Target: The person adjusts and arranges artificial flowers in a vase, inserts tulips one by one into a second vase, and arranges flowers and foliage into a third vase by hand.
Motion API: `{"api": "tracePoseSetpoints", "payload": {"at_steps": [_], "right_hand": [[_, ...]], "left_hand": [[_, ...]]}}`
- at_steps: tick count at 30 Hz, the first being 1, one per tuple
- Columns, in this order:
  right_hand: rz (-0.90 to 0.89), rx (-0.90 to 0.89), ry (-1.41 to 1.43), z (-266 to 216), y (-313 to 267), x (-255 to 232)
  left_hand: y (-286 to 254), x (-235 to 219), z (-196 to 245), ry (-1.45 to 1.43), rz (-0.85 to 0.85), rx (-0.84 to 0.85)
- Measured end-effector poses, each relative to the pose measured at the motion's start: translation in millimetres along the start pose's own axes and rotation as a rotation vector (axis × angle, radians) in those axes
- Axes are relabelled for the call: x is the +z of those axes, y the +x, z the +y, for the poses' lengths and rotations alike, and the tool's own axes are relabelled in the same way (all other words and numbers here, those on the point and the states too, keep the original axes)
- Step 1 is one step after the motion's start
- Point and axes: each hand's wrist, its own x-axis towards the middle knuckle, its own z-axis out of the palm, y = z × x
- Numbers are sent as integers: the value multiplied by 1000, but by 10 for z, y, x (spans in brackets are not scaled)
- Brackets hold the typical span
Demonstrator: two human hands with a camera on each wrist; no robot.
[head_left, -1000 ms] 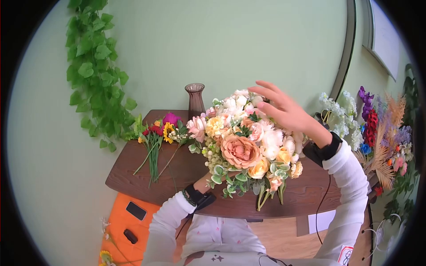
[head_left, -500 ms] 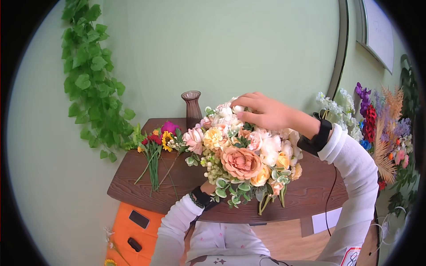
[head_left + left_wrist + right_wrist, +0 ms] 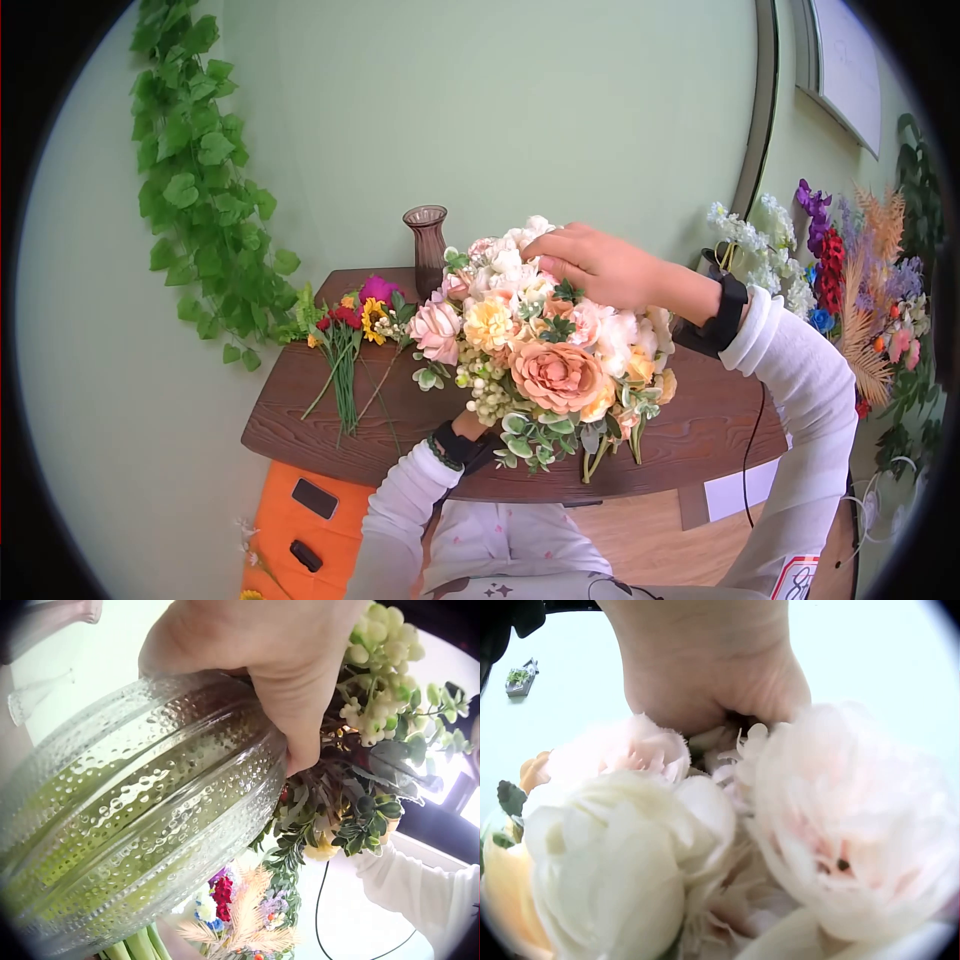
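A full bouquet of artificial peach, pink, white and yellow flowers (image 3: 555, 375) stands over the middle of the table. In the left wrist view its stems run into a ribbed, dimpled clear glass vase (image 3: 150, 787). My left hand (image 3: 262, 652) grips this vase round its upper end, just under the leaves; in the head view the flowers cover most of that hand. My right hand (image 3: 610, 265) reaches over the top of the bouquet, fingers and thumb bent round a white flower (image 3: 510, 270). Blooms hide its fingertips in the right wrist view.
A purplish glass vase (image 3: 428, 250) stands at the back of the dark wooden table (image 3: 300, 400). Left of the bouquet lie loose red, yellow and magenta flowers (image 3: 350, 315). A phone (image 3: 314, 498) lies on an orange surface; more flowers (image 3: 830, 270) stand at the right.
My right hand has come down from above the bouquet with fingers spread, onto the white flowers at its top. The left hand keeps its hold below. The head view has shifted slightly.
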Motion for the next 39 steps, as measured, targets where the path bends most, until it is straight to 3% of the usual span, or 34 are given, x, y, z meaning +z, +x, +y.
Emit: {"api": "tracePoseSetpoints", "payload": {"at_steps": [10, 13, 22, 24, 28, 30, 33, 36, 39], "right_hand": [[-79, -76, 68, 87, 30, -109], [56, -66, 73, 98, -37, -189], [117, 167, 155, -83, -496, -356], [110, 413, 463, -114, -560, -375], [275, 253, 206, 192, -616, -276], [168, 331, 386, 194, -609, -285], [127, 463, 362, 148, -590, -278], [224, 346, 316, 189, -539, -257], [232, 411, 287, 62, -521, -271]], "left_hand": [[-49, -27, 20, 14, -8, -14], [-73, -34, 27, 18, -4, -19], [-19, 28, 69, 18, -9, -9], [-7, 27, 82, 24, -14, -10], [28, 10, 119, 41, -24, -11], [56, 2, 132, 49, -27, -9], [81, -36, 141, 63, -30, -10], [109, -63, 144, 75, -36, -14], [134, -67, 137, 81, -44, -16]]}}
